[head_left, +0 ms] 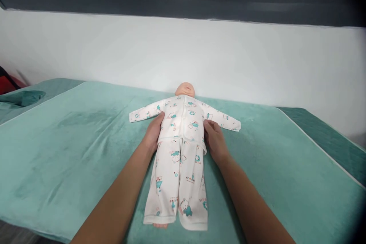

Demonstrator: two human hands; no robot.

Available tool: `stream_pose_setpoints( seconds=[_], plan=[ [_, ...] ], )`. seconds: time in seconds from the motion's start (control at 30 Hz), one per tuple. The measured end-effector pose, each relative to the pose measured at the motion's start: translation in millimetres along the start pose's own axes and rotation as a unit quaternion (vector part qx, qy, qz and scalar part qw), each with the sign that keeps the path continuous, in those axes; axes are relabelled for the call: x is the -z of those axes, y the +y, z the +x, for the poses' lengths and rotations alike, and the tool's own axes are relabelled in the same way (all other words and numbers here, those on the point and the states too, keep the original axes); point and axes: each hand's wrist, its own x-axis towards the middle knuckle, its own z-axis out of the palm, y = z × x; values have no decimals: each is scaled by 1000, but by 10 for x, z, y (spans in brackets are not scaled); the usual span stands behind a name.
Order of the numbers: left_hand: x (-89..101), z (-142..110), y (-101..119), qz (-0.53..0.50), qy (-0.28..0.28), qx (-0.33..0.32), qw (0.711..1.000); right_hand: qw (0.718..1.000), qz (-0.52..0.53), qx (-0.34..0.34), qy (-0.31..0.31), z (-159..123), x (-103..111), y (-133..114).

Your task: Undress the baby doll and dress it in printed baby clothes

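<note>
A baby doll [185, 89] lies on its back with its head toward the wall. It wears a white printed long-sleeved shirt [183, 116] and matching trousers [174, 183]. Both sleeves stretch outward, and their ends hide the doll's hands. One foot [160, 225] peeks out below the trouser leg on the left. My left hand [154, 131] is closed at the left side of the shirt, with most fingers hidden behind it. On the opposite side, my right hand [215, 139] has curled fingers pinching the shirt's edge below the sleeve.
A green velvety cover [85, 152] with pale seam lines spreads under the doll. Behind it rises a white wall [183, 53], below a dark window frame [200, 5] with metal bars. Something red and black [7, 82] sits at the far left edge.
</note>
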Motion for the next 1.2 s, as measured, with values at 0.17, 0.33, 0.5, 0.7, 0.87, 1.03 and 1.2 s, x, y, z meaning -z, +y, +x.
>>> stream_pose_setpoints(
  seconds=[0.17, 0.33, 0.5, 0.7, 0.87, 1.03, 1.2],
  plan=[
    [269, 100, 88, -110, -8, 8, 994, 969, 204, -129, 43, 119, 194, -179],
    [524, 190, 172, -194, 4, -30, 980, 953, 245, -131, 120, 170, 375, -359],
    [574, 158, 182, -221, 27, -33, 974, 945, 238, -79, 208, 173, 693, -400],
    [708, -48, 264, -213, 38, -58, 975, 941, 143, 27, 305, 207, 1070, -387],
    [955, -505, 309, -202, 72, -82, 973, 944, 76, 102, 304, 140, 867, -246],
    [1170, -1342, 151, -154, 95, -101, 978, 977, -97, 109, 157, -186, 562, -61],
    [1487, -2332, -201, -45, 116, -58, 991, 971, -210, 84, 75, -818, 576, 13]
  ],
)
